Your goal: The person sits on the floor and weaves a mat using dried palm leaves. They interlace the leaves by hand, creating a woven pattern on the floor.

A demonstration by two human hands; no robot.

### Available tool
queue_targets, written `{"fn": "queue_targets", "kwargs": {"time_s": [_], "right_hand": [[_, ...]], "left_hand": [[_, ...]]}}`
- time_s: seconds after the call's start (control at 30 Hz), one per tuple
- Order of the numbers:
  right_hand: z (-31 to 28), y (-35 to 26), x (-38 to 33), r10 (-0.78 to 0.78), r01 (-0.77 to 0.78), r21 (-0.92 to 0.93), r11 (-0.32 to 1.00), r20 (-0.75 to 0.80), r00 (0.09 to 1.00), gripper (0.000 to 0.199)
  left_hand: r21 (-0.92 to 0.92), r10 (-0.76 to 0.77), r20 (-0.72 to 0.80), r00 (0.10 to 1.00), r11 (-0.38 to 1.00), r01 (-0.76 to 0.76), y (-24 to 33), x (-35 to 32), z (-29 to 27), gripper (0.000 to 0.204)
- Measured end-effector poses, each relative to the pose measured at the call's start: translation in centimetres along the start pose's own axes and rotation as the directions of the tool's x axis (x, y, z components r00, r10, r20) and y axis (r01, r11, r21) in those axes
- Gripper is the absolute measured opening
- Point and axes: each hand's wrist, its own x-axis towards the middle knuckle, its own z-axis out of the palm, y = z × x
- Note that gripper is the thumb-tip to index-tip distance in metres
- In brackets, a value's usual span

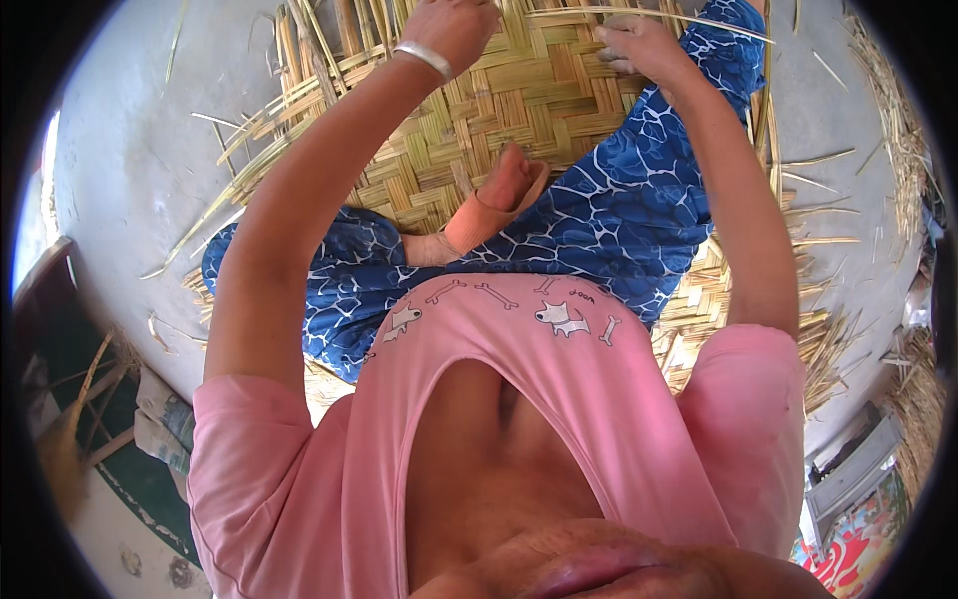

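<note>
A large mat (529,100) of flat yellow-green strips, woven in a zigzag pattern, lies in front of me and under my legs. At the top edge of the view, my left hand (454,30) is over the mat, a pale bangle (424,60) on its wrist; its fingertips are partly cut off, so its grip does not show. My right hand (639,48) is over the mat's right part, fingers bent and apart, nothing visible between them. A long thin strip (699,18) runs just beyond it, whether touching I cannot tell.
Loose strip ends (264,125) stick out at the mat's left. My foot in an orange sock (484,215) and my blue patterned trouser leg (639,190) rest on the weave. More strips (823,349) and a straw pile (903,130) lie at the right on the grey floor (130,150).
</note>
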Motion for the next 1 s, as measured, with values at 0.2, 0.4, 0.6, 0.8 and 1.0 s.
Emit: {"fn": "queue_targets", "kwargs": {"time_s": [0.2,0.4,0.6,0.8,1.0], "right_hand": [[2.6,-4.1,0.0,0.287,-0.089,0.868,0.489,-0.063,0.956,0.019],[3.2,-3.6,0.5,0.373,-0.080,0.922,0.380,-0.074,0.925,0.014],[2.9,-1.7,1.9,0.270,-0.003,0.586,0.810,-0.370,0.889,0.028],[0.5,-6.4,2.0,0.006,0.069,0.112,0.991,-0.566,0.824,0.035],[-0.3,-7.2,4.6,-0.062,0.139,0.150,0.979,-0.427,0.902,0.033]], "left_hand": [[-0.113,-0.069,0.205,0.976,0.989,0.093,1.4,8.1,4.0,0.025],[-0.099,0.042,0.447,0.893,0.995,0.002,0.5,12.1,4.0,0.031],[0.054,0.073,0.586,0.807,0.990,-0.128,0.2,14.4,4.7,0.036],[0.054,0.087,0.544,0.835,0.989,-0.138,0.8,14.3,4.1,0.034],[-0.181,-0.079,0.627,0.775,0.953,0.244,2.8,13.2,-0.4,0.031]]}}
